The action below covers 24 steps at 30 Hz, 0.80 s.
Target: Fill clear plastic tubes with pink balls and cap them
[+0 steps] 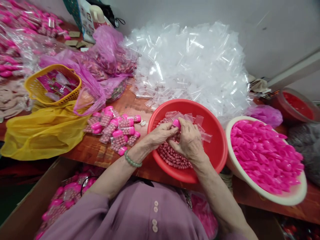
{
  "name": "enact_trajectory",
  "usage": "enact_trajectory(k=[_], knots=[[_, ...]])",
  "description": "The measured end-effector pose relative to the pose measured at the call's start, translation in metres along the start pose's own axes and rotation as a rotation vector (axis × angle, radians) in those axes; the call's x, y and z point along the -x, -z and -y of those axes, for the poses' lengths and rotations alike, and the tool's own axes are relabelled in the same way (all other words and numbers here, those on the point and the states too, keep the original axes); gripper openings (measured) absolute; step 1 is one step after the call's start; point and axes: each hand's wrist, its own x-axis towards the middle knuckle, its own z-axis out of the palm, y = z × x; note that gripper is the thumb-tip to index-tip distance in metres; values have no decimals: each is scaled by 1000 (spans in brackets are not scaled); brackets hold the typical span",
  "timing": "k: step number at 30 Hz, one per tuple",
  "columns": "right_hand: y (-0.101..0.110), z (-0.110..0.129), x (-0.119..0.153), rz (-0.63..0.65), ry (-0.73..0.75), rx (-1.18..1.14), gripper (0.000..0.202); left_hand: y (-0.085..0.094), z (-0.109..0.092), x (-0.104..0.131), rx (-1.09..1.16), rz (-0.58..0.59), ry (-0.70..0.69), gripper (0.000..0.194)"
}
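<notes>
Over a red basin [217,146] my left hand [161,133] and my right hand [188,140] meet, fingers closed around one bright pink plastic cap [176,124]. Whatever is attached beneath the cap is mostly hidden by the fingers. Below them in the basin lie many dusty-pink beads [172,156] and several clear plastic sleeves [206,136]. To the left of my left hand, a group of clear packs filled with pink beads and topped with pink caps [118,128] rests on the table.
A large heap of clear plastic sleeves [187,60] stands behind the basin. At right is a cream basin [292,200] full of pink caps. A yellow basket [78,87], a yellow bag [45,130] and a purple bag [107,43] lie left. A cardboard box [32,206] of packs sits below the table edge.
</notes>
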Motion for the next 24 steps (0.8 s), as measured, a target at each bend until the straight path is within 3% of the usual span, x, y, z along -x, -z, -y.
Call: enact_trajectory(k=[7,16,21,24], knots=[[1,-5,-5,-89,149,52,63,0,-3,1,92,78,-15,41],[2,-3,-6,-101,179,44,58,-2,-8,3,194,69,71,41],[0,-1,-8,-63,214,72,64,-4,-5,-11,334,-117,163,40],[-4,-1,-5,-94,262,74,70,-8,0,-15,259,-308,130,23]])
